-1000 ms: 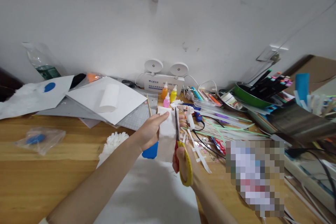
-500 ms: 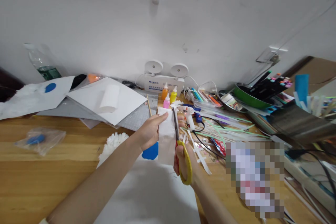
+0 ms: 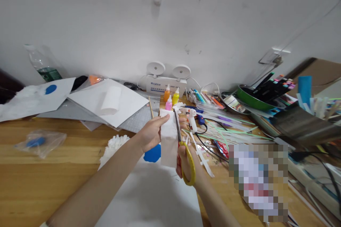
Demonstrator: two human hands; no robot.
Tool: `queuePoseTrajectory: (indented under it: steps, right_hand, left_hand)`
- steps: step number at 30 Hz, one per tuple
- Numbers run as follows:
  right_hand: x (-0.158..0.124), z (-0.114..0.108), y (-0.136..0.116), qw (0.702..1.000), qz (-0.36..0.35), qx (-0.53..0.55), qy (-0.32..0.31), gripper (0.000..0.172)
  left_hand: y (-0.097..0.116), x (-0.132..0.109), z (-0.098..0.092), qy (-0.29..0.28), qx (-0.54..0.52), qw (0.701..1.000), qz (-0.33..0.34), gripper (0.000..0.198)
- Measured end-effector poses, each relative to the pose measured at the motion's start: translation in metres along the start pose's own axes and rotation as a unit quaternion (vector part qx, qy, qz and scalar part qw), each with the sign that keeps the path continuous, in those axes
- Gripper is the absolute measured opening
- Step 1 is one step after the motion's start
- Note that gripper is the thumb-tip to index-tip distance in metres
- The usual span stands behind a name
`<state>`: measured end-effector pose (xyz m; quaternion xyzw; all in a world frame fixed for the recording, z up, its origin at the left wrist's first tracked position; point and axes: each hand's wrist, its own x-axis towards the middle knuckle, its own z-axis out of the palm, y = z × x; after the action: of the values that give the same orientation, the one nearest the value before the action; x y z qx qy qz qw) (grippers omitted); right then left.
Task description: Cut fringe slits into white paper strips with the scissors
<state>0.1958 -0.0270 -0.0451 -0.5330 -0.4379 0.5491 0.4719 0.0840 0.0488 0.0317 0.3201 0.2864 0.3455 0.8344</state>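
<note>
Paper (image 3: pixel 168 138), a limp white strip, stands upright, pinched near its top by the left hand (image 3: pixel 150 135), whose fingertips (image 3: pixel 183 123) peek out just beyond the scissors (image 3: pixel 178 127). The right hand (image 3: pixel 186 165) is closed through the yellow handles, with the blades along the strip's right side. A hasty snip could nick those fingertips. The paper could also buckle and tear instead of cutting.

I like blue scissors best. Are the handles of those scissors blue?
No, the scissors in the right hand have yellow handles, and their blades are on the white paper that the left hand holds.
</note>
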Motion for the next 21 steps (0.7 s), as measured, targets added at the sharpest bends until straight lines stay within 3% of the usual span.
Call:
queuePoseTrajectory:
  steps: [5, 14, 21]
  right_hand:
    - [0.0, -0.001, 0.001, 1.0, 0.01, 0.014, 0.005, 0.059]
    - [0.002, 0.001, 0.0, 0.996, -0.001, 0.068, -0.053, 0.064]
    - [-0.002, -0.007, -0.011, 0.991, -0.078, -0.063, -0.084, 0.067]
  left_hand:
    - [0.001, 0.0, 0.0, 0.002, -0.011, 1.0, -0.001, 0.034]
    - [-0.002, 0.005, -0.007, -0.034, -0.026, 0.999, -0.014, 0.033]
    - [-0.004, 0.006, -0.008, -0.036, -0.006, 0.999, -0.025, 0.033]
